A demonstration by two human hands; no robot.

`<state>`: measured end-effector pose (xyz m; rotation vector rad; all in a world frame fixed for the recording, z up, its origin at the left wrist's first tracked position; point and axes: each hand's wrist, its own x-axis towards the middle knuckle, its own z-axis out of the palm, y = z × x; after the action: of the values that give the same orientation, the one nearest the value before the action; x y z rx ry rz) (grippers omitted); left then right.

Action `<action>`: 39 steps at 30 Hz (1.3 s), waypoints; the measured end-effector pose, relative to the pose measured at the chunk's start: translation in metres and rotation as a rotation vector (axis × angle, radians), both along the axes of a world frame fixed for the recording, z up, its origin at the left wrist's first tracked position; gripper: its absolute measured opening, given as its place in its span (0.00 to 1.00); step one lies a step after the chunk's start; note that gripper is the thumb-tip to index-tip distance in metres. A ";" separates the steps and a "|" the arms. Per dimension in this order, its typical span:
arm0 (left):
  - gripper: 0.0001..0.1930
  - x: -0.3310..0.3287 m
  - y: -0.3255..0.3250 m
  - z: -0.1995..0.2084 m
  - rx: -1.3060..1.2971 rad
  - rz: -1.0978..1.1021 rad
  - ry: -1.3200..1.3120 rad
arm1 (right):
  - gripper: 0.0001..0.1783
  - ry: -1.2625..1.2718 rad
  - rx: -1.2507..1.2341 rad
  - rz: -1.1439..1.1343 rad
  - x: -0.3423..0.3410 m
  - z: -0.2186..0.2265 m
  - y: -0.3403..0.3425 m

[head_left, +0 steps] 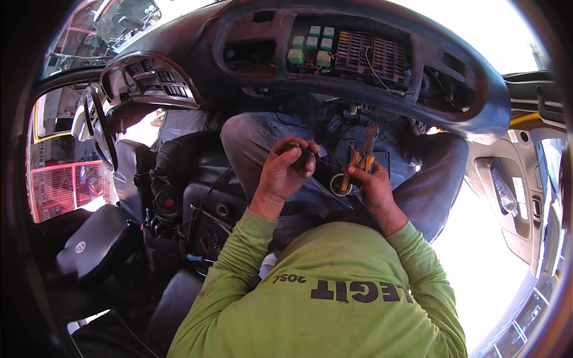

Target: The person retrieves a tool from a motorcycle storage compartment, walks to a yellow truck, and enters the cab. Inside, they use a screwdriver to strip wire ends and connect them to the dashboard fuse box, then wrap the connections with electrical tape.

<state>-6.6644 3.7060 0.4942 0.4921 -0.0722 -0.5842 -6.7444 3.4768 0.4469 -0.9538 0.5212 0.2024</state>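
Observation:
My left hand (287,168) is raised over my lap, its thumb and fingers pinched together on something small and dark that I cannot make out. To its right, my right hand (375,186) is closed around the yellow handles of a pair of pliers (370,138), whose metal jaws point away from me toward the dashboard. Below the handles, a round pale-rimmed thing like a tape roll (335,184) rests at my lap, partly covered by the tool and hand. Thin dark wires show between the two hands.
Ahead spans a dashboard (239,30) with an exposed fuse panel (373,56) and several green relays (311,43). A steering wheel (95,128) and a black seat (98,241) are at left. A screwdriver (197,258) lies beside the console. At right, a door (507,191) stands open.

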 end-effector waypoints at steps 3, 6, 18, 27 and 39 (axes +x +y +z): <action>0.12 -0.002 -0.005 -0.011 -0.161 0.037 0.092 | 0.15 0.022 -0.027 0.007 0.000 -0.002 0.000; 0.15 0.001 -0.007 -0.017 -0.189 0.009 0.124 | 0.15 0.034 0.015 -0.003 -0.002 -0.003 0.000; 0.24 0.010 -0.005 0.009 0.285 0.036 0.153 | 0.16 0.039 0.011 -0.040 -0.002 -0.010 -0.005; 0.14 0.005 0.012 0.011 0.866 0.272 -0.207 | 0.15 0.033 -0.040 -0.033 -0.004 -0.019 -0.010; 0.19 0.024 0.017 0.018 0.181 0.184 0.051 | 0.14 0.028 -0.087 0.007 -0.005 -0.017 -0.009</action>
<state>-6.6407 3.7233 0.5123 0.6522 0.0743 -0.4244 -6.7493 3.4681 0.4295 -1.0387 0.5558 0.2003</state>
